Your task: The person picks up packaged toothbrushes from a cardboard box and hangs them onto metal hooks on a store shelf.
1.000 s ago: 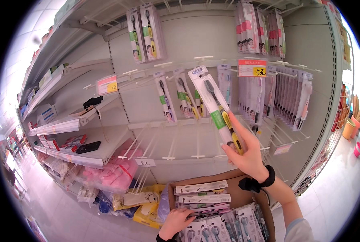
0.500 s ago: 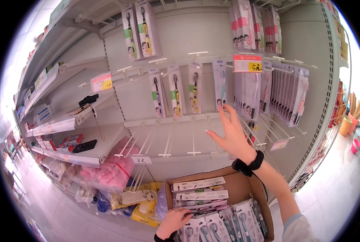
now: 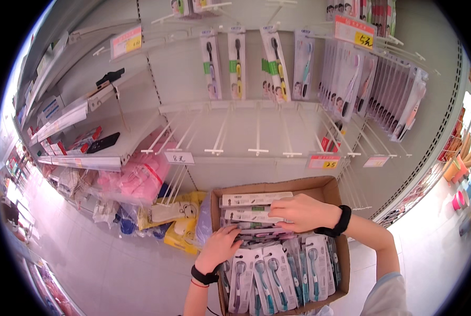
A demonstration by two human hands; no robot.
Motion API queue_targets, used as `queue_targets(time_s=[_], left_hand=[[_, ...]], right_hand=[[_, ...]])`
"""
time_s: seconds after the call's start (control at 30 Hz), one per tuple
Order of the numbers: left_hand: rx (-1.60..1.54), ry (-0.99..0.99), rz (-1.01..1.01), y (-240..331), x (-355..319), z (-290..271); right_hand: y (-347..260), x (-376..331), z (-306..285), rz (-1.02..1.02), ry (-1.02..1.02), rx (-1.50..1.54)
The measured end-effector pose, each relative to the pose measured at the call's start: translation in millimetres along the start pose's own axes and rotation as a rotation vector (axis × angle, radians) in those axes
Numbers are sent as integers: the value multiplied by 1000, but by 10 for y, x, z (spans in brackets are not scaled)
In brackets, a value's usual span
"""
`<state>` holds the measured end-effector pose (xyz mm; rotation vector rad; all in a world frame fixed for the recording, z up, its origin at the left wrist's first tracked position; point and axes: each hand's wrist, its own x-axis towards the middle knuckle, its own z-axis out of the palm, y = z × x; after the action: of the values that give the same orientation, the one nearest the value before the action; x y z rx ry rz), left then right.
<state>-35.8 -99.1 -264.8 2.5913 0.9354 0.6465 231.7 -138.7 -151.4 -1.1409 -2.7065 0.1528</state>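
Here, the grey pegboard display wall (image 3: 277, 131) fills the far side of the scene, its white wire hooks (image 3: 256, 138) mostly bare in the middle row, with carded toothbrush packs (image 3: 277, 63) hanging on the row above and a dense rank of them far right. Below it, near the person, stands the open brown cardboard carton (image 3: 327, 187), packed with flat blister-carded toothbrushes (image 3: 269, 271); those at its far end lie sideways in a stack, those at its near end stand fanned on edge. To the left on the floor lie pink plastic-wrapped bundles (image 3: 135, 176) and yellow bags (image 3: 180, 210).

The right hand (image 3: 304, 211), wearing a black wristband, rests on the sideways stack with fingers curled over a pack's edge; whether its grip has closed on one pack cannot be told. The left hand (image 3: 220, 247) presses loosely spread fingers onto the packs at the carton's left wall, holding nothing.

Risks, as judged: the slick cards overlap, so lifting one may drag its neighbours out onto the floor; the fanned near row could topple if the left hand's pressure shifts; a hurried pull might bend a card's hang hole.
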Motion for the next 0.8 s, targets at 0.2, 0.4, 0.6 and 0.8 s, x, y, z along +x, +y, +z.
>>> queue_targets(time_s=[0.2,0.4,0.6,0.8], left_hand=[[1,-47,2,-50,-15,50],[15,-54,-11,-92,0,86],[36,-61,-12,-82,7,92],[22,-50,-9,-54,5,68]], right_hand=[[442,-102,764,177,30,-247],[520,-60,1012,202,138,-316],[707,96,952,246,-47,-147],[717,72,1059,235,47,-81]])
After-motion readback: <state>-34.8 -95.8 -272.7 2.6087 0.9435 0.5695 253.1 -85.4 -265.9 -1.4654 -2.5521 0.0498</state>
